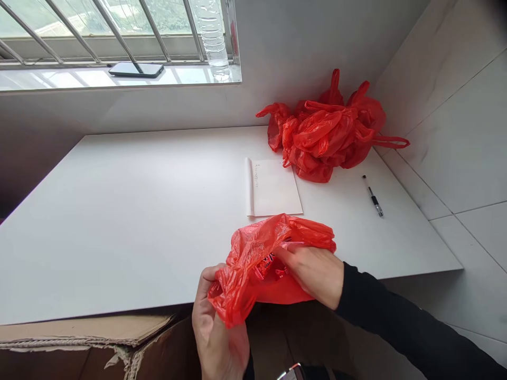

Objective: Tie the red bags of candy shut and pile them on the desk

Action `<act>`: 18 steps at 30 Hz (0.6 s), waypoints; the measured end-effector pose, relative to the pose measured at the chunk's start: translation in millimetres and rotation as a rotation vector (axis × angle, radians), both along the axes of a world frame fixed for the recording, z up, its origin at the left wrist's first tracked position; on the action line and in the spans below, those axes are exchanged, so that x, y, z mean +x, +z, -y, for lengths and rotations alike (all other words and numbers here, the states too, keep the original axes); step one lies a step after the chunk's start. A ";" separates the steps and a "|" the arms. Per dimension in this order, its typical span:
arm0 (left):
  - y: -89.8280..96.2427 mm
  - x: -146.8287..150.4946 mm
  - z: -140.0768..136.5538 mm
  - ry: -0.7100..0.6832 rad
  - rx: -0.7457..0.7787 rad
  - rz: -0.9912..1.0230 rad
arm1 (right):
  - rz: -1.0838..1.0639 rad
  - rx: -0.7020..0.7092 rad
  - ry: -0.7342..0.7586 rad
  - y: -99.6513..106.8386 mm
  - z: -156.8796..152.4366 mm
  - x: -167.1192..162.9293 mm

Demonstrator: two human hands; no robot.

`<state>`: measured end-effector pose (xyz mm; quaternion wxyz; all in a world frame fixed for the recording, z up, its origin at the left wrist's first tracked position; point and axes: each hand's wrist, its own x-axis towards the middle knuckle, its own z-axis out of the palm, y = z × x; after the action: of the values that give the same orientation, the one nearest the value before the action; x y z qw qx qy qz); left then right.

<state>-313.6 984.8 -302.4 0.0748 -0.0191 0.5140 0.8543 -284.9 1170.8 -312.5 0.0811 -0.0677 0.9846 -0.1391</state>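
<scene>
A red plastic bag (257, 243) is held over the near edge of the white table, its mouth turned toward me. My left hand (222, 327) grips the bag's gathered left end between thumb and fingers. Through the opening, my right hand (317, 269) reaches inside, its fingertips hidden by the plastic. Beside those fingers lies a red printed packet (264, 265) with dark and white lettering, partly covered. Whether the right fingers hold anything cannot be made out. Just beyond the bag, an open notepad (275, 190) with small handwriting lies on the table.
Several red plastic bags (328, 132) are heaped at the back right of the white table (158, 211). A black-capped pen (373, 196) lies to the right. On the windowsill are a phone (137, 69) and a clear bottle (214, 39). A torn cardboard box (91, 332) stands below the front edge.
</scene>
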 end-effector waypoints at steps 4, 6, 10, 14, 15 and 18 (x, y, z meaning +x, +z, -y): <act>-0.8 -3.3 -2.4 0.022 -0.133 -0.069 | -0.037 -0.012 -0.052 8.3 -2.1 -1.3; -2.9 -2.8 -2.3 0.084 -0.160 -0.097 | -0.128 -0.061 -0.093 17.1 -6.0 5.7; -3.6 -1.4 4.1 0.187 -0.335 -0.318 | -0.549 -0.302 -0.170 37.9 -15.6 20.3; 6.6 -4.4 9.1 0.196 -0.646 -0.660 | -0.800 -0.064 -0.449 41.7 -32.5 20.9; 10.2 -4.7 8.7 0.193 -0.680 -0.682 | -0.787 -0.012 -0.479 39.5 -38.6 19.7; 18.9 -2.3 5.4 0.209 -0.640 -0.661 | -0.690 0.077 -0.494 33.0 -58.2 20.3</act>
<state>-315.9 979.4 -283.5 -0.1889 0.1802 0.7431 0.6161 -264.6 1229.0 -279.4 -0.2865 0.1309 0.9451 -0.0869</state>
